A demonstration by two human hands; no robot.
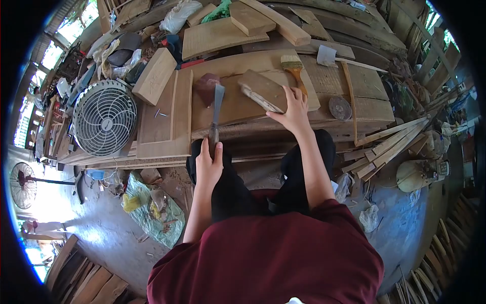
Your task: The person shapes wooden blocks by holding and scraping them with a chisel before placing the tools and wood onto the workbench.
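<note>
My left hand [209,161] is closed round the dark handle of a putty knife [217,109], whose narrow metal blade flares toward its tip and points away from me. In my right hand [294,109] is a small wooden board [264,87], gripped at its right end. A pale, rough strip runs along the board's near edge. Blade and board are apart. Beneath them lies a wide wooden panel [230,112]. A dark red piece of sandpaper [205,87] rests just left of the blade. Beyond my right hand lies a paintbrush [293,71] with an orange handle.
A round fan grille [105,117] stands at the bench's left, near a thick wooden block [155,76] and loose nails [160,113]. A round tin [339,108] sits right of the panel. Thin wood strips [392,147] jut out at right. Planks [223,38] lie behind.
</note>
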